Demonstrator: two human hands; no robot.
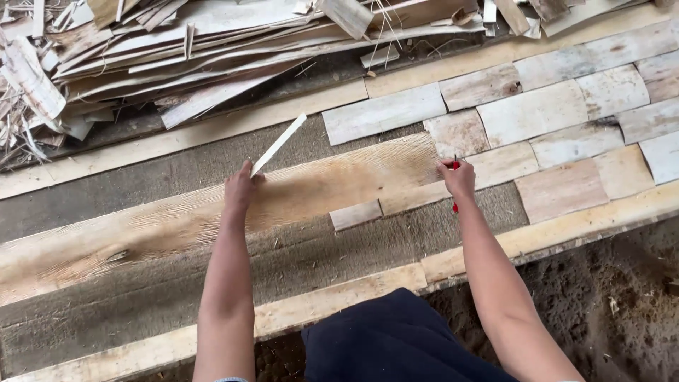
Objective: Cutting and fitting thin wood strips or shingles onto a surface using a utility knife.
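Left hand (240,189) pinches thin strip (279,143). Right hand (458,178) grips red tool (455,206) on long sheet (212,212). Right side filled with patches (559,113); left side bare.

This looks like a veneer workshop, a rough wood-processing place. A big heap of thin wood strips and scraps (177,49) lies at the top. Pale veneer sheets (537,113) are laid edge to edge on a long low bed framed by wooden rails (339,301). The floor (615,304) is dark bare earth.
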